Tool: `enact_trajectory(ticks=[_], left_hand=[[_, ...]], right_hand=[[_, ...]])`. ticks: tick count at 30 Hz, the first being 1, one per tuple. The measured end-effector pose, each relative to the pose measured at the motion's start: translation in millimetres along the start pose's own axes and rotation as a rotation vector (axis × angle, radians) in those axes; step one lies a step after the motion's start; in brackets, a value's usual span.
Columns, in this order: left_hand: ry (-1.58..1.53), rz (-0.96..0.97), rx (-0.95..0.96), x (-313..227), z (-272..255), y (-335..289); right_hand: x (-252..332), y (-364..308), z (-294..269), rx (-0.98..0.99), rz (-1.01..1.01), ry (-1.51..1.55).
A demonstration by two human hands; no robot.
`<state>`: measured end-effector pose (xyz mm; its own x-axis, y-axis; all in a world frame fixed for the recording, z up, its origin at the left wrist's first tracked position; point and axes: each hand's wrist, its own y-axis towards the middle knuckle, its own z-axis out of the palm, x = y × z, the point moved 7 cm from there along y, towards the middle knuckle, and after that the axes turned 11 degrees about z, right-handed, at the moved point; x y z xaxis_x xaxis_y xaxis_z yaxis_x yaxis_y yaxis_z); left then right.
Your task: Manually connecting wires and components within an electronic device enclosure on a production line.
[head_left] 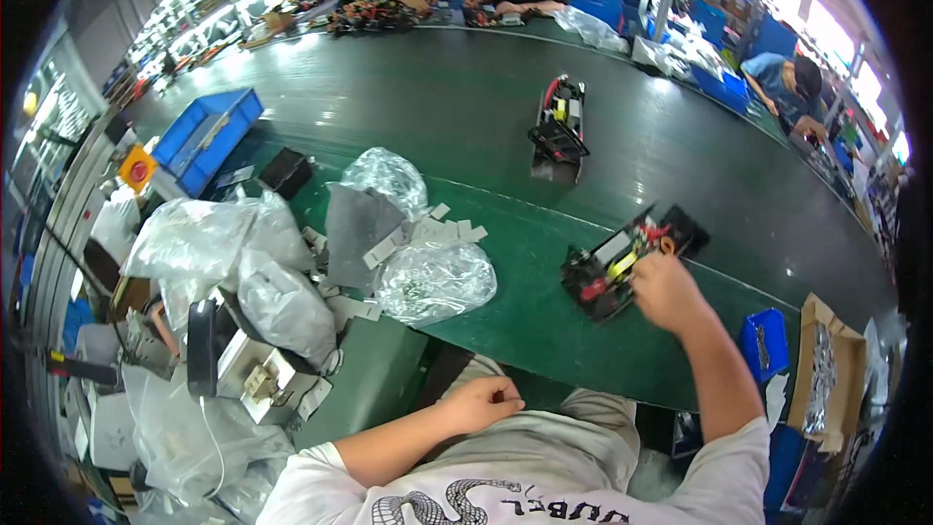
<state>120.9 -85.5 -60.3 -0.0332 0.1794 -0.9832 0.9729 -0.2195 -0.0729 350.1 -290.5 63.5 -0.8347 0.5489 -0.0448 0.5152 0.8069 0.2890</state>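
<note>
My right hand [667, 290] grips the near right edge of a black open housing [610, 251], with its fingers closed near some red and orange wiring. Inside the housing show a yellow part, a pale strip and red wires; its exact kind I cannot tell. It lies tilted on the green table in front of me, across the edge of the dark belt. My left hand [483, 402] rests by my lap with its fingers curled and nothing visible in them. Farther off on the belt sits a similar black housing [560, 128], also with yellow and red parts.
Left of centre are clear plastic bags [435, 282], small white cards [449, 230] and a grey sheet [358, 233]. A blue bin [206, 139] stands at the far left. On the right are a small blue box [764, 342] and a cardboard box [834, 369]. Co-workers sit across the belt.
</note>
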Motion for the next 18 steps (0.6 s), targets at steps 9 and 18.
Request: enact_trajectory(ticks=[9, 18], left_hand=[[0.059, -0.115, 0.056, 1.7, -4.2, 0.8], [0.196, -0.175, 0.199, 16.4, -8.0, -3.8]], right_hand=[[-224.8, 19.7, 17.1, 0.122, 0.189, -0.418], [-347.7, 108.6, 11.7, -0.47, 0.778, -0.396]])
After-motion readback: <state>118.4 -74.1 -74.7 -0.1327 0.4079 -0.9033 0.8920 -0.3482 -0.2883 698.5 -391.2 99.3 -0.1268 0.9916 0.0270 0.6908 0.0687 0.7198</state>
